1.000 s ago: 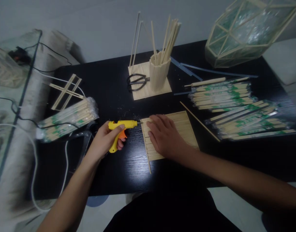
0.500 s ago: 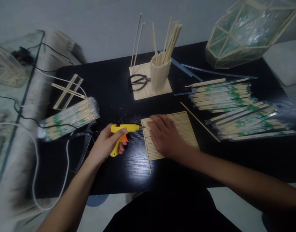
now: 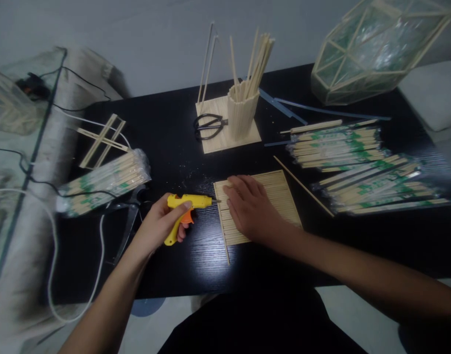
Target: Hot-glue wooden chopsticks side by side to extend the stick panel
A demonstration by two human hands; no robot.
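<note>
In the head view, my left hand (image 3: 162,219) is closed around the grip of a yellow glue gun (image 3: 190,201), fingers by its orange trigger. Its metal nozzle points right and meets the left edge of a flat panel of wooden sticks (image 3: 280,196). My right hand (image 3: 251,206) lies over the panel's left part, fingers bent and close together, holding it down on the table; the palm hides part of it. One thin stick (image 3: 226,246) runs along the panel's left edge and juts past its near corner.
Behind the panel stands a stick holder (image 3: 242,118) on a stick base, beside black-handled scissors (image 3: 210,127). Wrapped chopsticks (image 3: 336,145) lie right, another pack (image 3: 107,182) left. A loose stick (image 3: 302,186) lies beside the panel. A white cable (image 3: 100,265) loops at left on the black table (image 3: 166,275).
The glue gun's nozzle has shifted slightly toward me along the panel's left edge, with my left hand lowering a little. My right hand stays in place on the panel.
</note>
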